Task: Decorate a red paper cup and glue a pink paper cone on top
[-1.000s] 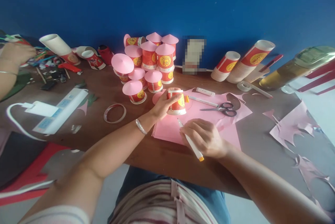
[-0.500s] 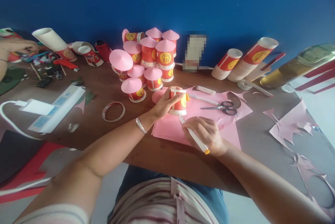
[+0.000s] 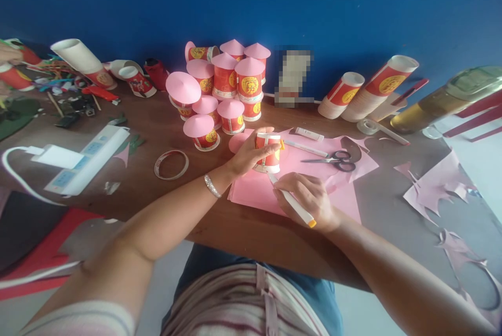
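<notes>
My left hand [image 3: 248, 155] is closed around a red and white paper cup [image 3: 270, 161] with a yellow emblem, holding it upside down over pink paper [image 3: 254, 192]. By its thumb an orange cap [image 3: 282, 144] sticks out past the cup. In my right hand [image 3: 309, 194] is a white marker pen [image 3: 298, 209] with an orange end, its tip at the cup's lower rim. Black-handled scissors [image 3: 340, 161], another pen [image 3: 306, 148] and a small white block-like item [image 3: 309, 134] lie on the paper beyond. Several cups with pink cone tops [image 3: 198, 125] stand behind my left hand.
Stacked paper cups [image 3: 386, 82], a tape roll [image 3: 367, 126] and a golden-brown bottle [image 3: 427, 103] stand at the right. Paper scraps [image 3: 433, 184] lie near the right edge. On the left are a power strip [image 3: 88, 160], a cardboard ring [image 3: 171, 165] and another person's hand [image 3: 8, 54].
The cup has turned slightly in my left hand, so its white seam faces me more. At the far left the other person's hand has drawn mostly out of view. The camera has shifted slightly.
</notes>
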The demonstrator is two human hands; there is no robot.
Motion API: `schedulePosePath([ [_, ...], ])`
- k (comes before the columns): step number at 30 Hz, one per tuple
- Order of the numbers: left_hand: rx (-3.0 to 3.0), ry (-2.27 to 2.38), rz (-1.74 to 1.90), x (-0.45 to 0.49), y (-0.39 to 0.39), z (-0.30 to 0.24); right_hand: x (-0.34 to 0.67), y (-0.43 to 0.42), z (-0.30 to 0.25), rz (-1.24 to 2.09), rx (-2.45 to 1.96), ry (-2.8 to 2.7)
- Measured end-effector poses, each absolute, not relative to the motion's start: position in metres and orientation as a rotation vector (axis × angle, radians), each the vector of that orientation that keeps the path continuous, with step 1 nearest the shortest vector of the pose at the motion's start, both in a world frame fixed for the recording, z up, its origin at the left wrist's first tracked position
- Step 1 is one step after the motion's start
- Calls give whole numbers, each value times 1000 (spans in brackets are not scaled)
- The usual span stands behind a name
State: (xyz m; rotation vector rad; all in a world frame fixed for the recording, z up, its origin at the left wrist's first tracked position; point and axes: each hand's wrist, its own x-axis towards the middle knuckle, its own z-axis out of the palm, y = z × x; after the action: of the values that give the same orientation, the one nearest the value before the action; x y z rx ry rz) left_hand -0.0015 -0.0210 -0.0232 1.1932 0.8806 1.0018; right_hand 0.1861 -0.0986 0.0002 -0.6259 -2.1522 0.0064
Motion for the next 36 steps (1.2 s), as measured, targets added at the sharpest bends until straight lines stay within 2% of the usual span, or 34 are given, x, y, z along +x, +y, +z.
schedulePosePath([
  [36, 1329, 899, 1040, 1, -23, -16, 186, -98, 2, 128, -719, -2148],
])
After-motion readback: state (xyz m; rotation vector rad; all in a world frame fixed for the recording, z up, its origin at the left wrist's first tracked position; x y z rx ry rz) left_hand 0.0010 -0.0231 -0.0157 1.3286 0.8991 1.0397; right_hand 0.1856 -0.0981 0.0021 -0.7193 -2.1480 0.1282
